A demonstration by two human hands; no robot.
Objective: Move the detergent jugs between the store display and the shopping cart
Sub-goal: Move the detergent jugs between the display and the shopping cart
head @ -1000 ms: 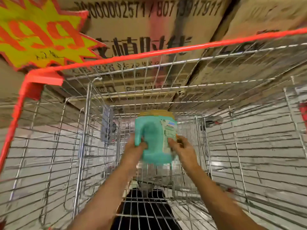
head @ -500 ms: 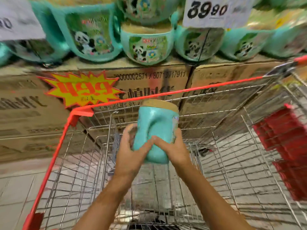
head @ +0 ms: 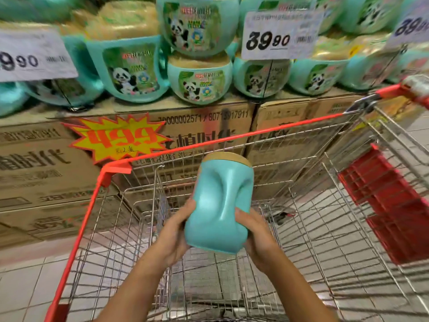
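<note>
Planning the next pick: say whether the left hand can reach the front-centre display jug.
Probably not: the left hand grips the held jug; freed, nothing blocks the display jug beyond the cart rim.

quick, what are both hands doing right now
Left hand: closed on the teal detergent jug, gripping its left side.
Right hand: closed on the same jug, gripping its lower right side.

the detergent jug (head: 220, 205) looked of smooth teal plastic with a soft sheen; the shopping cart (head: 301, 228) was shiny metal wire with a glossy red plastic rim; the boxes (head: 46, 182) were matt brown cardboard; the price tag (head: 278, 36) was white paper
</note>
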